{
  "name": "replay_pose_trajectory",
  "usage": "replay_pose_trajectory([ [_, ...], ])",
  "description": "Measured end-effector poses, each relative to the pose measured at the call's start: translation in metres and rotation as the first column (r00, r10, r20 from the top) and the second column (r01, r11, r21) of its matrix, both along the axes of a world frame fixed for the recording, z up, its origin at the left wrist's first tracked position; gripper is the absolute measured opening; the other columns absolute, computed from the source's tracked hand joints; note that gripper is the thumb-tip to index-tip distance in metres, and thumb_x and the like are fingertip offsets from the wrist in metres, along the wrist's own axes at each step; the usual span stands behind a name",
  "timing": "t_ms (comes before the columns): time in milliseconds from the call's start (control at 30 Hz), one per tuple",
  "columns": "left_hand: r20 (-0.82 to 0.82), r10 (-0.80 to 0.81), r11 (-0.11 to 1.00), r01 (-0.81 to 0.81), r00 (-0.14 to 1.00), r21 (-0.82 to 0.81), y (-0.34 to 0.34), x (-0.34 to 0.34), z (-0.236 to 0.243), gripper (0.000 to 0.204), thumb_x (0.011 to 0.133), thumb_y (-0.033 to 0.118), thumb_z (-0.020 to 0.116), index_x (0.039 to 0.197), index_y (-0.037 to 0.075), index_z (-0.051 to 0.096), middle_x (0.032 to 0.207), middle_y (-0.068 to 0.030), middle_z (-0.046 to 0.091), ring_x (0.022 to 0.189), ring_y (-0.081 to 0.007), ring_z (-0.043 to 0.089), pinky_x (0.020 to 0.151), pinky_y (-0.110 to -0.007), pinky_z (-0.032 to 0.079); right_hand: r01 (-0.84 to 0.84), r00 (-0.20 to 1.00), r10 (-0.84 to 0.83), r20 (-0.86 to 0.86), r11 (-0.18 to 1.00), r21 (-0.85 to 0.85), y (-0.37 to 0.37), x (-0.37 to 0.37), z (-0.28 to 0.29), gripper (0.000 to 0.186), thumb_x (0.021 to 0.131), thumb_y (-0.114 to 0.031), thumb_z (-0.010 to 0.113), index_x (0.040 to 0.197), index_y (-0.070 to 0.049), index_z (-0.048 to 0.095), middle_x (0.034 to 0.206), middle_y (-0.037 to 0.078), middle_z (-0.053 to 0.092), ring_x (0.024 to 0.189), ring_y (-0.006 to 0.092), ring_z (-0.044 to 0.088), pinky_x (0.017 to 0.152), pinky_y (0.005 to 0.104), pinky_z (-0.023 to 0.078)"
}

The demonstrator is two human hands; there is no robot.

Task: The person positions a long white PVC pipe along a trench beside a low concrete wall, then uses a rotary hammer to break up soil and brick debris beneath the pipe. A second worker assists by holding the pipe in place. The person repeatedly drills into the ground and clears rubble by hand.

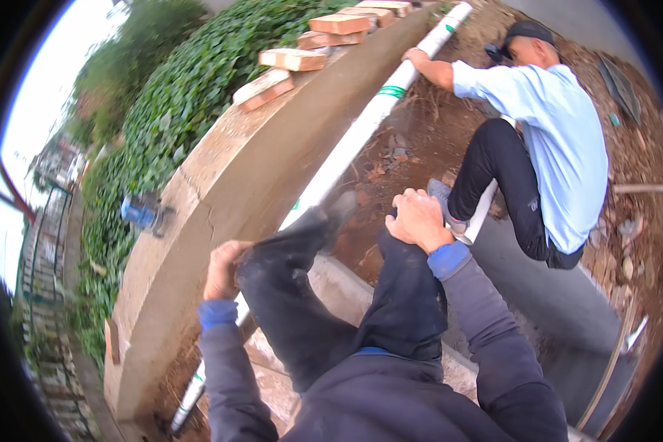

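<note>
Two of us are at work along a curved grey concrete wall [221, 191], with a long white plastic pipe [361, 129] lying against its inner face above reddish, rubble-strewn soil [398, 147]. Our left hand [223, 269] is down at the near stretch of the pipe, beside our raised left knee in dark trousers [295, 250]; its fingers curl inward, but the leg hides the grasp and we cannot tell whether they close on the pipe. Our right hand [418, 217] is folded over our right knee [401, 272], fingers bent and gripping the dark cloth, blue cuff showing at the wrist. The pipe runs from the lower left, passes behind our left leg, and climbs to the upper right, with green bands printed on it partway along. Near its far end a co-worker in a pale blue shirt, black trousers and dark cap [545, 125] crouches on the soil, one hand [416, 56] resting on top of the pipe, one foot set on a low grey concrete ledge [538, 287]. Loose red and cream bricks [295, 59] sit along the top of the wall. Beyond it, green ivy [177, 88] covers the slope, and a small blue machine [144, 212] lies just outside the wall.
</note>
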State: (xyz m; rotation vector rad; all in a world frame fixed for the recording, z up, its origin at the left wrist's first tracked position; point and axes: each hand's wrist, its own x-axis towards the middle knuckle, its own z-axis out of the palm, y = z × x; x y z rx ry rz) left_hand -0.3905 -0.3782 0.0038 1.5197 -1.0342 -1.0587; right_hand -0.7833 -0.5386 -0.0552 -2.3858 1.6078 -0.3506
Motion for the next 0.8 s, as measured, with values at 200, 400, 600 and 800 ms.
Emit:
replay_pose_trajectory([
  [200, 0.258, -0.074, 0.996, 0.083, 0.963, -0.026, 0.06, -0.034, 0.037, 0.057, 0.094, 0.039, 0.06, 0.124, -0.009, 0.067, 0.122, -0.0174, 0.071, 0.114, -0.0295, 0.067, 0.108, -0.041, 0.048, -0.019, 0.998, 0.019, -0.053, 1.0, -0.01, 0.001, 0.002, 0.004, 0.04, 0.084, -0.039, 0.069, 0.106, -0.008, 0.077, 0.111, 0.016, 0.07, 0.11, 0.0359, 0.066, 0.095, 0.048, 0.053],
  [400, -0.096, 0.19, 0.948, -0.208, 0.977, -0.241, 0.165, -0.069, 0.064, 0.062, 0.105, 0.045, 0.04, 0.117, -0.012, 0.064, 0.125, -0.0285, 0.067, 0.119, -0.0376, 0.063, 0.111, -0.046, 0.045, -0.078, 0.994, 0.082, -0.07, 0.996, 0.053, -0.004, -0.01, -0.003, 0.039, 0.086, -0.038, 0.068, 0.108, -0.006, 0.074, 0.113, 0.017, 0.068, 0.113, 0.0367, 0.063, 0.096, 0.0477, 0.052],
  [600, 0.248, 0.19, 0.976, -0.157, 0.95, -0.149, 0.21, -0.079, 0.085, 0.066, 0.101, 0.048, 0.042, 0.108, -0.011, 0.069, 0.112, -0.0298, 0.071, 0.107, -0.0396, 0.068, 0.102, -0.046, 0.051, -0.237, 0.971, 0.229, -0.074, 0.964, -0.12, -0.004, -0.002, -0.013, 0.036, 0.083, -0.036, 0.07, 0.106, -0.008, 0.071, 0.111, 0.017, 0.067, 0.108, 0.0388, 0.063, 0.094, 0.0484, 0.051],
  [800, -0.165, 0.36, 0.931, -0.365, 0.918, 0.001, 0.222, -0.066, 0.061, 0.062, 0.099, 0.043, 0.044, 0.122, -0.008, 0.071, 0.125, -0.0233, 0.071, 0.12, -0.0338, 0.065, 0.11, -0.041, 0.044, -0.332, 0.909, 0.326, -0.258, 0.943, 0.021, -0.011, 0.03, 0.015, 0.03, 0.085, -0.025, 0.071, 0.104, -0.002, 0.068, 0.104, 0.022, 0.065, 0.101, 0.0427, 0.064, 0.087, 0.0511, 0.052],
])
